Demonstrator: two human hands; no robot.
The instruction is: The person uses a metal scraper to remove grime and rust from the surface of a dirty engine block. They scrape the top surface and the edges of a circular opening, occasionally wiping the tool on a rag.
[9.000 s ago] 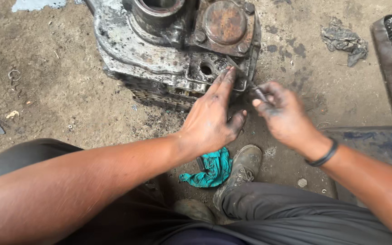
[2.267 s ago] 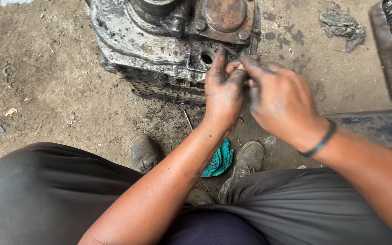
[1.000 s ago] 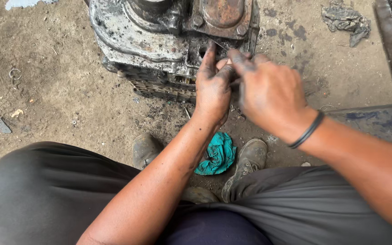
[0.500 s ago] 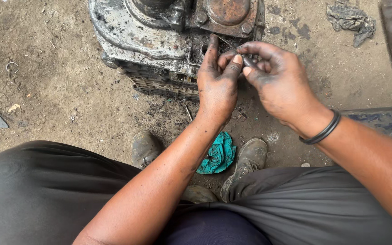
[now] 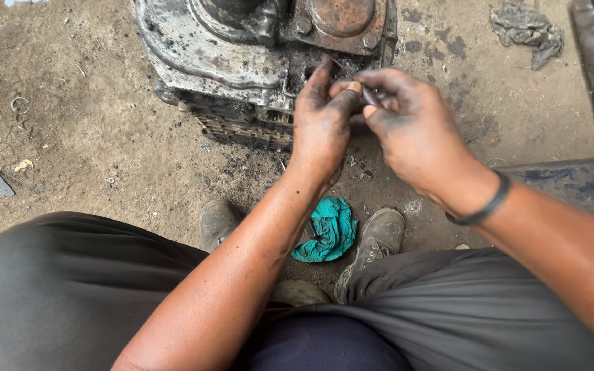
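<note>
Here both hands, left hand point(image 5: 321, 127) and right hand point(image 5: 414, 130), are pinching a small dark part point(image 5: 368, 95) just before the greasy engine point(image 5: 256, 48); a teal rag point(image 5: 328, 230) is lying below them.

Grey, oil-blackened metal engine block point(image 5: 242, 62) w/ rust-brown round cap point(image 5: 342, 15) – on tan-brown dirt ground point(image 5: 84, 144). Crumpled teal cloth rag point(image 5: 328, 230) btwn dusty grey-brown shoes point(image 5: 376, 237). Dark grey trousers point(image 5: 70, 295). Black wristband point(image 5: 482, 206). Hands grease-smudged black – left hand point(image 5: 321, 127), right hand point(image 5: 414, 130).

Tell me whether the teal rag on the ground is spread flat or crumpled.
Crumpled: the teal rag lies bunched in folds on the dirt between the two shoes, below the left hand.
</note>
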